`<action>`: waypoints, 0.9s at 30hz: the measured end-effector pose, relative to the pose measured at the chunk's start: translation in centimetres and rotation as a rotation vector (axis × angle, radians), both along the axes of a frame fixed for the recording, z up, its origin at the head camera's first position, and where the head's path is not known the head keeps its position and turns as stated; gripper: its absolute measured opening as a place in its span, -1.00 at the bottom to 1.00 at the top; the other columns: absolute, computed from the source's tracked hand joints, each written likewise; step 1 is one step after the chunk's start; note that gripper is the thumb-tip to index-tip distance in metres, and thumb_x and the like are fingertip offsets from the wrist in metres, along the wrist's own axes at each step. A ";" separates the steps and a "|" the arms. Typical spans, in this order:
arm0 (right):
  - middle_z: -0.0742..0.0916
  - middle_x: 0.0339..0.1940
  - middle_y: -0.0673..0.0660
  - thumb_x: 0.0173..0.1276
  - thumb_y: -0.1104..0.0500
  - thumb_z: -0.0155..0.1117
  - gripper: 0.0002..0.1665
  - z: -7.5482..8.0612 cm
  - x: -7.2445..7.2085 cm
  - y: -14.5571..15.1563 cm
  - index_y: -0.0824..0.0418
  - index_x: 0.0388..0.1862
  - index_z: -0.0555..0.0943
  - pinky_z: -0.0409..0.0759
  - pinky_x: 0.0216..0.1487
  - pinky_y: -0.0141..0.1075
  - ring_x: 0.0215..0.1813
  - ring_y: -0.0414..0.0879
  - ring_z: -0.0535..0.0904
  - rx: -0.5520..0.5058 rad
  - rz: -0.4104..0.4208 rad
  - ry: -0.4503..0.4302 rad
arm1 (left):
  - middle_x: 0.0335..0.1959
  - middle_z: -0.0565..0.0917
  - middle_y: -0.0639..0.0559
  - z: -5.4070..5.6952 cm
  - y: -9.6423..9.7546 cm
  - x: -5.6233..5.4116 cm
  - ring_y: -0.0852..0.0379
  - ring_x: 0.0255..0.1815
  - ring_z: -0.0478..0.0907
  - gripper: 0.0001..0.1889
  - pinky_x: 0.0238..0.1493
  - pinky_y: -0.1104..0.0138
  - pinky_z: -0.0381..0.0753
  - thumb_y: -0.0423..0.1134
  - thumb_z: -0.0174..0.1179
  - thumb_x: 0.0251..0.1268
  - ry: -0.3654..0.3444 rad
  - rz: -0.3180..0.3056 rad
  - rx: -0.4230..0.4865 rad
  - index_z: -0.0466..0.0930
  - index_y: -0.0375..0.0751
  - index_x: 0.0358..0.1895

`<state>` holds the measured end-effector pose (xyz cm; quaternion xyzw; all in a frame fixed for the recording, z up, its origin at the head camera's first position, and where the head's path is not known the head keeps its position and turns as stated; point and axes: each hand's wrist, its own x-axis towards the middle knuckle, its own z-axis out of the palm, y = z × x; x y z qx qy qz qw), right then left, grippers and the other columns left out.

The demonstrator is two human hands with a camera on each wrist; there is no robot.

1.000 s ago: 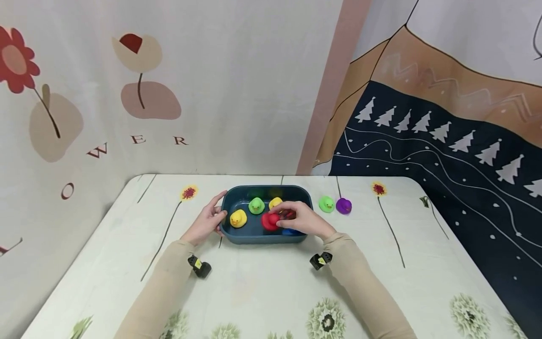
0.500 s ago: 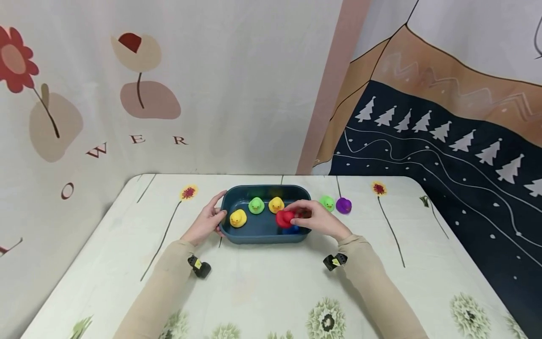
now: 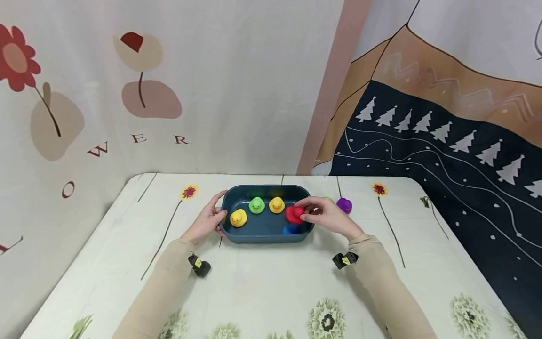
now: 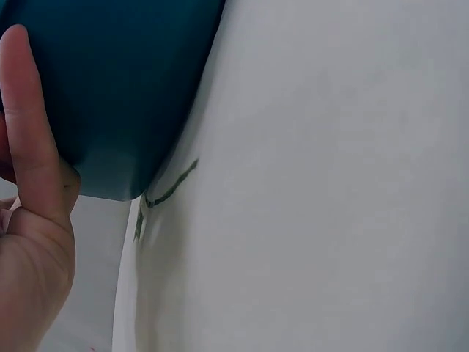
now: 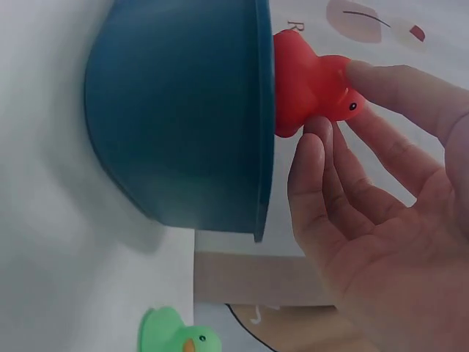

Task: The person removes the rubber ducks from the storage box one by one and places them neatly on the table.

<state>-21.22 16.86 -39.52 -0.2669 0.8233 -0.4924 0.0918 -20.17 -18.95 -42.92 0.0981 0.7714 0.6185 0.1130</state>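
A dark blue rectangular tub [image 3: 262,239] stands on the table. My left hand [image 3: 206,220] grips its left end, and in the left wrist view a finger lies along the tub's outer wall. Between thumb and fingertips my right hand [image 3: 332,217] pinches a red rubber duck [image 3: 293,214], at the tub's right end. The right wrist view shows this duck [image 5: 297,84] raised above the rim. Inside the tub are a green duck [image 3: 256,205], two yellow ducks [image 3: 277,205] and a blue duck [image 3: 290,229] under the red one.
Right of the tub sits a purple duck [image 3: 344,205]. Near it is a second green duck [image 5: 176,334], mostly hidden behind my right hand in the head view. A flower-printed cloth [image 3: 271,282] covers the table, and a printed curtain [image 3: 237,94] hangs behind.
My right hand has moved right with the red duck, from the tub's middle to its right end, lifting it. The yellow and blue ducks show more fully. My left hand has stayed in place.
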 end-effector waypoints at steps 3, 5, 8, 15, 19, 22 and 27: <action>0.67 -0.09 0.10 0.31 0.23 0.33 -0.66 0.2 0.0 0.5 0.24 0.06 0.64 0.59 -0.10 -0.23 -0.10 0.00 0.55 0.010 -0.012 0.006 | -0.38 0.31 -0.57 -0.3 -0.1 -0.2 0.13 -0.67 0.41 -0.33 -0.53 0.24 0.68 -0.49 -0.14 0.45 -0.003 0.000 0.004 -0.17 -0.22 0.55; 0.67 -0.06 0.11 0.31 0.22 0.32 -0.66 0.5 0.1 0.7 0.23 0.07 0.64 0.60 -0.08 -0.22 -0.07 0.01 0.55 0.019 -0.022 0.004 | -0.39 0.32 -0.55 -0.9 -0.3 -0.5 0.13 -0.67 0.41 -0.32 -0.54 0.23 0.68 -0.48 -0.13 0.46 -0.002 0.002 0.009 -0.18 -0.19 0.55; 0.66 -0.02 0.11 0.31 0.20 0.32 -0.64 0.7 0.1 1.2 0.22 0.08 0.63 0.60 -0.07 -0.22 -0.04 0.01 0.54 0.025 -0.041 -0.009 | -0.40 0.35 -0.49 -2.0 -0.6 -1.2 0.12 -0.67 0.41 -0.31 -0.54 0.21 0.68 -0.45 -0.11 0.47 0.000 0.012 0.008 -0.16 -0.10 0.56; 0.64 0.01 0.14 0.32 0.21 0.32 -0.63 0.7 0.1 2.0 0.25 0.10 0.62 0.59 -0.05 -0.25 -0.03 0.04 0.53 0.039 -0.080 -0.040 | -0.45 0.39 -0.34 -2.6 -0.6 -1.4 0.12 -0.67 0.42 -0.32 -0.53 0.18 0.69 -0.42 -0.11 0.47 0.024 0.016 -0.002 -0.13 -0.06 0.56; 0.64 0.00 0.16 0.32 0.25 0.31 -0.64 0.6 0.1 2.6 0.28 0.09 0.62 0.58 -0.06 -0.27 -0.05 0.04 0.53 0.029 -0.080 -0.032 | -0.46 0.40 -0.26 -2.7 -0.7 -1.4 0.12 -0.66 0.43 -0.32 -0.52 0.19 0.69 -0.41 -0.10 0.47 0.021 0.010 -0.011 -0.15 -0.07 0.56; 0.65 -0.02 0.15 0.32 0.23 0.32 -0.65 0.5 0.2 3.2 0.27 0.08 0.62 0.59 -0.07 -0.27 -0.06 0.04 0.53 0.020 -0.079 -0.024 | -0.46 0.42 -0.23 -2.8 -0.7 -1.4 0.12 -0.66 0.43 -0.31 -0.51 0.19 0.69 -0.41 -0.10 0.47 0.018 0.007 -0.012 -0.15 -0.07 0.56; 0.66 -0.07 0.16 0.31 0.22 0.33 -0.65 0.4 0.4 4.1 0.29 0.06 0.63 0.60 -0.11 -0.29 -0.08 0.04 0.53 0.010 -0.098 -0.015 | -0.46 0.43 -0.24 -2.7 -0.8 -1.3 0.12 -0.67 0.44 -0.31 -0.52 0.19 0.69 -0.42 -0.10 0.47 0.024 -0.001 0.004 -0.15 -0.08 0.56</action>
